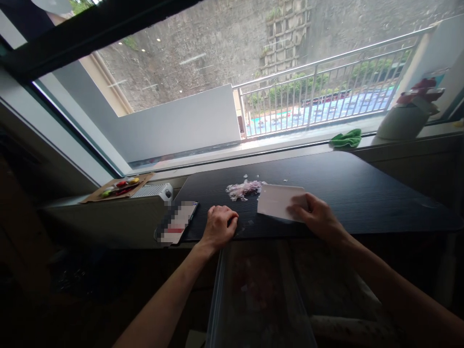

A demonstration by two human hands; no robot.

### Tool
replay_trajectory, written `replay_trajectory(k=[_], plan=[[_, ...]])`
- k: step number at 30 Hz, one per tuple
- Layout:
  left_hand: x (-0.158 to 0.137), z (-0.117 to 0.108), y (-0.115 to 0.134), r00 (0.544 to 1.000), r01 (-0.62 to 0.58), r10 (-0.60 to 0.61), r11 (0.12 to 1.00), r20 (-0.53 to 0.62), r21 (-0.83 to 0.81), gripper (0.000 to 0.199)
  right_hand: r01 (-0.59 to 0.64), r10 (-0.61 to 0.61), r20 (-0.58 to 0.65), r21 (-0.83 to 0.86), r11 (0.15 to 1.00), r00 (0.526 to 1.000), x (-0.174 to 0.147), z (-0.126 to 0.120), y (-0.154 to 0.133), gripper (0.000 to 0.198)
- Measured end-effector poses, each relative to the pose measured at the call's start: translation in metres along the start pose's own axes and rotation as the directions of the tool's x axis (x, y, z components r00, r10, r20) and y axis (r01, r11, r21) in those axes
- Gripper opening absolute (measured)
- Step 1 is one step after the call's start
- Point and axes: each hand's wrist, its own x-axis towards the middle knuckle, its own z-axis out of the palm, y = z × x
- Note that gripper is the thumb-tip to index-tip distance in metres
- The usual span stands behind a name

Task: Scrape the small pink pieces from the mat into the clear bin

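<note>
My right hand [314,210] grips a white card or stiff piece of paper [278,199] by its right edge, tilted over the dark tabletop [344,188]. The card's left edge is at a small heap of pale, pinkish-white flakes or scraps [242,189]. A few loose bits lie behind the heap. My left hand [220,222] rests near the table's front edge, its fingers curled into a loose fist, with a dark gap by the thumb and nothing visible in it. A phone [181,222] with a blurred screen lies just left of it.
Below the table's front edge stands a clear plastic bin [261,295], its contents dim. On the left, cardboard [145,180] holds small colourful things beside a white ridged object [155,191]. A green cloth [346,138] and a whitish container [402,121] sit along the window sill.
</note>
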Motion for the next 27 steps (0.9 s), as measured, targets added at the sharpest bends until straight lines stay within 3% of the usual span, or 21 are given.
replay_trajectory(k=[3, 7, 12, 19, 22, 27], plan=[[-0.006, 0.009, -0.004, 0.997, 0.013, -0.013, 1.000, -0.079, -0.003, 0.016, 0.009, -0.007, 0.040, -0.043, 0.999, 0.999, -0.010, 0.007, -0.007, 0.023], [-0.014, 0.015, -0.002, 0.990, -0.022, 0.022, 1.000, -0.139, 0.006, 0.013, -0.037, 0.030, 0.155, 0.040, 0.999, 0.988, -0.016, 0.009, -0.015, 0.025], [-0.020, 0.007, 0.001, 0.994, -0.104, 0.103, 0.993, -0.033, -0.047, 0.018, -0.100, 0.100, 0.037, -0.007, 0.995, 0.994, -0.005, 0.005, -0.009, 0.024], [-0.019, 0.003, -0.001, 0.997, -0.074, 0.077, 0.992, 0.026, -0.105, 0.023, -0.198, 0.183, 0.160, 0.086, 0.976, 0.970, -0.006, -0.001, -0.004, 0.022], [-0.019, 0.003, 0.000, 0.996, -0.077, 0.080, 0.991, 0.027, -0.107, 0.023, -0.177, 0.156, 0.163, 0.125, 0.976, 0.974, -0.002, -0.005, -0.004, 0.029], [-0.020, 0.002, 0.002, 0.996, -0.081, 0.084, 0.991, 0.026, -0.106, 0.023, -0.111, 0.108, 0.125, 0.018, 0.994, 0.986, 0.001, -0.006, -0.006, 0.025]])
